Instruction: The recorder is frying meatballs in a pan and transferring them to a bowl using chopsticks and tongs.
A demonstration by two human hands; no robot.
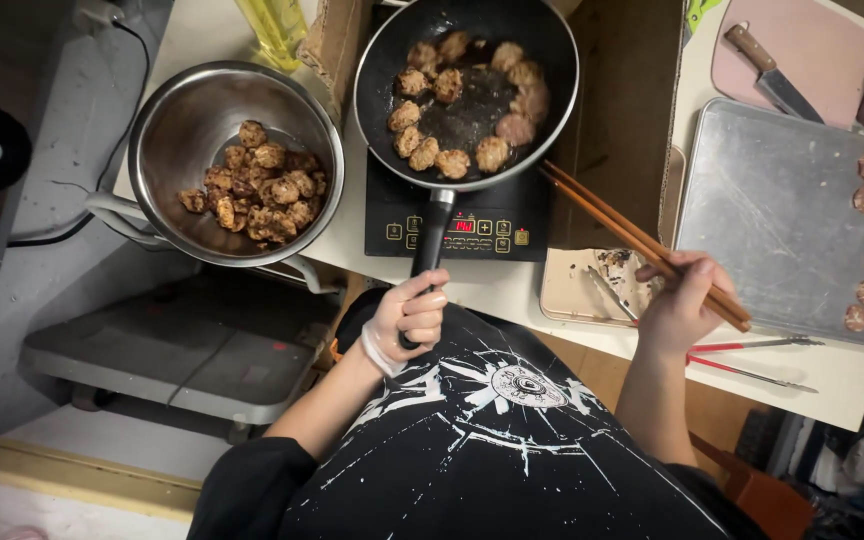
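Bench (pixel 512 290) carries a tray (pixel 772 210) with raw patties at its right edge, a bowl (pixel 192 120) of browned pieces, and a pan (pixel 467 95) of patties on the cooktop (pixel 457 225). Left hand (pixel 410 315), gloved, wraps the pan handle. Right hand (pixel 682 305) pinches chopsticks (pixel 602 215), tips near the pan rim.

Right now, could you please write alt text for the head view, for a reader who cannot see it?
Seen from above, a person's left hand grips the handle of a black pan of browned meatballs on an induction hob, while the right hand holds chopsticks. A steel bowl of cooked meatballs sits left; a tray of raw ones sits right.
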